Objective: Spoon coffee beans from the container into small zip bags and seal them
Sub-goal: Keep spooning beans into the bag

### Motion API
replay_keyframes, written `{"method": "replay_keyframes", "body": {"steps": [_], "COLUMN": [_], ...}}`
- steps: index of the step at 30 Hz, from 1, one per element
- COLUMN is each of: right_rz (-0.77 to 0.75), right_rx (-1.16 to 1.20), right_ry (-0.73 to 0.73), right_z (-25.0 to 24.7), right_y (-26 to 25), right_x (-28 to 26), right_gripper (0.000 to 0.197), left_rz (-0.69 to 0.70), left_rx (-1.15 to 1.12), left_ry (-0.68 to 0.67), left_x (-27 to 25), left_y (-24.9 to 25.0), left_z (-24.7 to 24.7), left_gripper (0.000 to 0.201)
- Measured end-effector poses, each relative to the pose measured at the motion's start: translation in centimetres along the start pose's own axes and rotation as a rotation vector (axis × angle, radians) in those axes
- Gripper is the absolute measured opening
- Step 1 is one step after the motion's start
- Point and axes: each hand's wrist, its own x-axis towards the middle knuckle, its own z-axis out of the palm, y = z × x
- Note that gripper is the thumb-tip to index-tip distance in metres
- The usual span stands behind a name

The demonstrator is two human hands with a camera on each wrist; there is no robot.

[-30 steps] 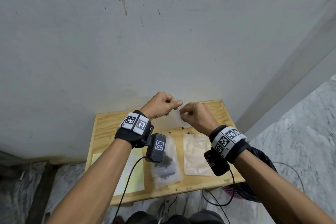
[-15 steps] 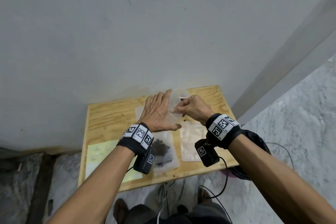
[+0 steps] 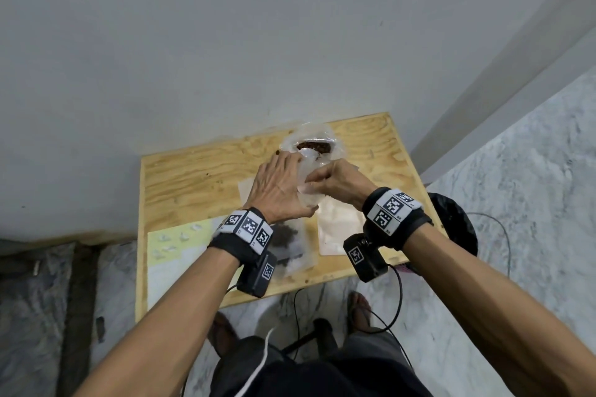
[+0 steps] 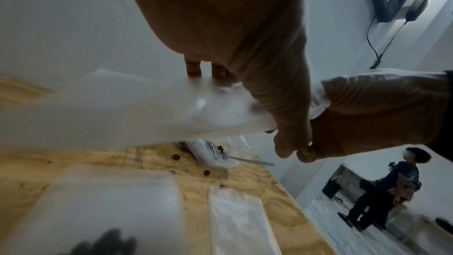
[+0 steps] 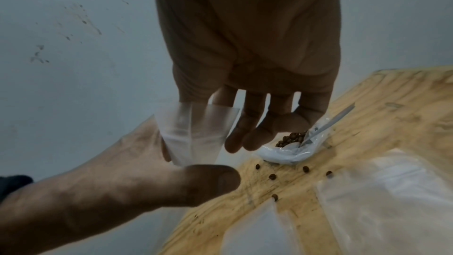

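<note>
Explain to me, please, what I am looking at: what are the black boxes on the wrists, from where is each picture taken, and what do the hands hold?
This is no machine: a person works with bare hands. The black boxes under the wrist bands are small cameras. The wide picture comes from a camera on the head, looking down; the two close pictures come from the wrist cameras, looking along each hand. The left hand and the right hand together hold a small clear pouch, which looks empty. On the wooden table are an open bag of small brown beans with a spoon in it, a few loose beans, flat empty pouches, one pouch with dark contents and a pale yellow sheet.
</note>
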Motion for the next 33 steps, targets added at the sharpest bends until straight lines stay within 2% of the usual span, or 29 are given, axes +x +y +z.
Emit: {"method": "replay_keyframes", "body": {"steps": [3, 4, 6, 8, 10, 13, 15, 17, 22, 25, 27, 29, 33], "right_rz": [0.003, -0.002, -0.017, 0.014, 0.131, 0.322, 0.351, 0.316, 0.179, 0.097, 0.063, 0.021, -0.145], "right_rx": [0.070, 0.118, 0.168, 0.098, 0.014, 0.061, 0.209, 0.349, 0.567, 0.604, 0.595, 0.526, 0.266], "right_ry": [0.042, 0.111, 0.358, 0.616, 0.716, 0.630, 0.552, 0.525, 0.606, 0.588, 0.543, 0.530, 0.674], "right_z": [0.0, -0.1, -0.6, -1.3, -2.0, -2.7, -2.7, -2.4, -2.0, -1.5, -0.9, -0.3, 0.1], "right_y": [0.3, 0.4, 1.4, 3.2, 5.4, 8.2, 9.2, 9.4, 8.1, 7.2, 6.6, 6.2, 6.0], "right_x": [0.1, 0.1, 0.4, 0.9, 1.4, 2.4, 3.1, 3.9, 5.6, 6.6, 7.3, 7.9, 8.3], "right_gripper": [0.018, 0.018, 0.020, 0.019, 0.029, 0.049, 0.053, 0.046, 0.018, 0.017, 0.017, 0.017, 0.019], "left_rz": [-0.049, -0.075, -0.114, -0.154, -0.197, -0.272, -0.293, -0.318, -0.360, -0.321, -0.293, -0.311, -0.333], "left_rx": [-0.089, -0.130, -0.176, -0.205, -0.237, -0.322, -0.394, -0.463, -0.575, -0.673, -0.701, -0.684, -0.577], "left_ry": [-0.015, -0.016, -0.027, -0.039, -0.059, -0.149, -0.219, -0.259, -0.258, -0.225, -0.202, -0.180, -0.142], "left_x": [0.2, 0.4, 0.7, 1.2, 2.1, 4.0, 5.2, 6.2, 8.6, 8.7, 9.0, 9.1, 9.5], "left_y": [-0.3, -0.6, -1.2, -1.9, -2.6, -3.5, -3.8, -3.9, -5.6, -4.4, -4.0, -4.4, -5.2], "left_z": [0.7, 0.8, 0.9, 0.9, 0.9, 1.7, 2.2, 2.9, 6.9, 5.3, 5.0, 5.5, 6.3], "left_gripper": [0.090, 0.092, 0.095, 0.097, 0.099, 0.105, 0.108, 0.108, 0.094, 0.068, 0.062, 0.073, 0.085]}}
